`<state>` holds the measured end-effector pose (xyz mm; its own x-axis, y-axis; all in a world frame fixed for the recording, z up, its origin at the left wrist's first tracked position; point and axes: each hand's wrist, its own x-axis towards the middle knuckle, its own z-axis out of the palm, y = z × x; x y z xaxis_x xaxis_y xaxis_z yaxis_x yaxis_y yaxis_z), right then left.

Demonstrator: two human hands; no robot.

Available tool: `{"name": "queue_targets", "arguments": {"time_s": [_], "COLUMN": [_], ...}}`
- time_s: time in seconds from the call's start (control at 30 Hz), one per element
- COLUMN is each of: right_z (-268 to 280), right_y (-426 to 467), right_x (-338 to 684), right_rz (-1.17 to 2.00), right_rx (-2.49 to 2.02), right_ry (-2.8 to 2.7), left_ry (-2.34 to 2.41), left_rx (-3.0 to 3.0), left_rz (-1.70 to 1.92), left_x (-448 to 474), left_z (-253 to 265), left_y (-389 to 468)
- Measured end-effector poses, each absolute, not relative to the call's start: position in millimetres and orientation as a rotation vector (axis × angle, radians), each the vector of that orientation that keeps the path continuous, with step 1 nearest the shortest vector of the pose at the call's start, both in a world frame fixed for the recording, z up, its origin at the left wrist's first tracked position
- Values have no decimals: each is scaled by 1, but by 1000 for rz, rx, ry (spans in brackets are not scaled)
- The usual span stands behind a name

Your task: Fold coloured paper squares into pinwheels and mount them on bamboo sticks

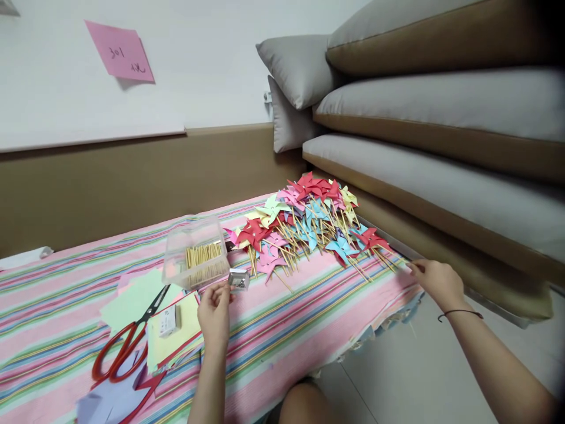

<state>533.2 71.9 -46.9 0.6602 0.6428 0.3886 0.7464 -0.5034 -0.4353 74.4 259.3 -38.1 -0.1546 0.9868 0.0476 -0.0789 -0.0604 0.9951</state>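
Observation:
My left hand (215, 309) has its fingers curled, with thumb and fingertips at the near left edge of a small open box (239, 280) holding tiny shiny pieces. My right hand (438, 284) pinches the stick end of a red paper pinwheel (371, 238) at the right of the bed-like surface. That pinwheel lies beside a heap of pinwheels (315, 215) in red, pink, blue and yellow on wooden sticks. Left of the small box stands a clear plastic box (174, 266) with many short wooden sticks (205, 262) inside.
Red-handled scissors (129, 347) lie across paper sheets (128, 303). A small white box (169, 321) rests on yellow paper (189, 315). Purple paper (112, 400) is nearest me. Stacked grey cushions (432, 106) rise at right; the striped cloth (282, 347) has a frayed edge.

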Motion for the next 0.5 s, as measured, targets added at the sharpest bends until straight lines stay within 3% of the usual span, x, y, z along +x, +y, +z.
{"name": "queue_targets", "arguments": {"time_s": [0.27,0.5], "right_z": [-54,-71], "right_y": [112,107], "right_x": [547,544], "right_rz": [-54,-84], "right_rx": [-2592,-2596], "right_ry": [-953,-823], "left_ry": [1276,1255], "left_rx": [1054,956], "left_rz": [1432,1521], "left_x": [69,62], "left_z": [-45,-45], "left_y": [266,269]}}
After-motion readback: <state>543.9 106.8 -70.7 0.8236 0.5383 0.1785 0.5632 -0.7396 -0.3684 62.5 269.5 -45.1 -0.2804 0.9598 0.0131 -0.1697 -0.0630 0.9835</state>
